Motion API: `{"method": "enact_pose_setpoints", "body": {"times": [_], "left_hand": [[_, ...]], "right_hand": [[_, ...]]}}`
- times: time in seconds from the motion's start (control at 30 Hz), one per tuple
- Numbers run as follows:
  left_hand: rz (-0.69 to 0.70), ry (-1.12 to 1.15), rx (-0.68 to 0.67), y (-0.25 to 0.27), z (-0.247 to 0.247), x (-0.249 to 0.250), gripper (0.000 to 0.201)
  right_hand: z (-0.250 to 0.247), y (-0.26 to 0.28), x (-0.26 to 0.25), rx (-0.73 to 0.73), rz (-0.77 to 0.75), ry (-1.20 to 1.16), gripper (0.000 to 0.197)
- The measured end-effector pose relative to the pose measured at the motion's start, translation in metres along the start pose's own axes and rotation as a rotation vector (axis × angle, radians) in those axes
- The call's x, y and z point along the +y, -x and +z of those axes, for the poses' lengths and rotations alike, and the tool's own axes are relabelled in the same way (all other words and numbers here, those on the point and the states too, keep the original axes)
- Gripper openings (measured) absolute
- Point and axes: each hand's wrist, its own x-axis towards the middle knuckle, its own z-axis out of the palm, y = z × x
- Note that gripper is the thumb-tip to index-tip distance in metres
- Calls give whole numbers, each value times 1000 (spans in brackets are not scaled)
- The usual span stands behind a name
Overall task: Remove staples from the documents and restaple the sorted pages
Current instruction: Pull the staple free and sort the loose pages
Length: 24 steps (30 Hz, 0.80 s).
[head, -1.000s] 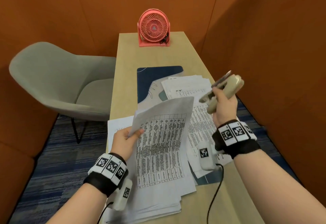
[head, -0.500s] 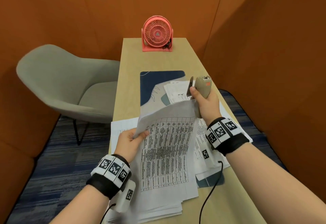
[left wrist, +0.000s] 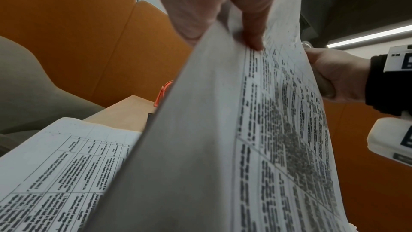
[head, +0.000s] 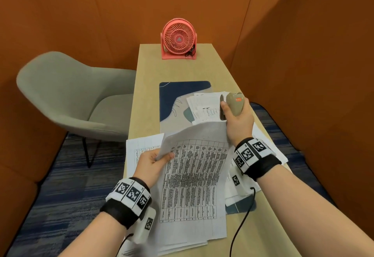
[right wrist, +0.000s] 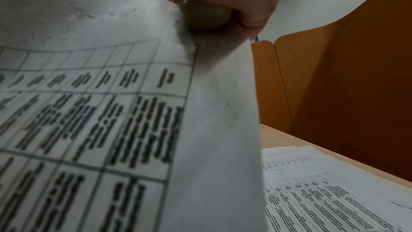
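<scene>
Restapling step: your left hand pinched the sheets at one corner, right hand gripped the stapler at the other. Next: seat the corner squarely, then squeeze.

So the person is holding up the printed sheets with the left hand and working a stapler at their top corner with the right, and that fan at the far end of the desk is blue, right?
Not quite: the fan is pink, not blue, as the head view shows. The rest holds: the left hand holds up the printed sheets, and the right hand grips the stapler at their top corner.
</scene>
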Motion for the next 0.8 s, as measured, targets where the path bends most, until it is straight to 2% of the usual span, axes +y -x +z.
{"method": "enact_pose_setpoints", "body": {"times": [0.17,0.3,0.4,0.43,0.5,0.57,0.7,0.8], "left_hand": [[-23,-67,-14,1,3,-1,35],[-77,-64,-3,-4,0,-7,32],[-139,-77,63,-12,-5,-13,22],[-164,-95,105,-16,-7,-18,25],[-208,-164,193,-25,-14,-28,30],[-254,-253,244,-33,-19,-36,31],[-322,-409,265,-41,-19,-47,32],[-376,-513,252,-47,-19,-59,32]], "right_hand": [[-3,6,4,9,54,56,43],[-10,9,2,17,61,66,47],[-26,11,8,65,104,101,47],[-33,11,12,75,135,130,46],[-51,14,25,40,217,247,44],[-71,21,46,-66,338,441,42],[-117,49,97,-236,624,773,36],[-146,72,130,-333,761,985,33]]}}
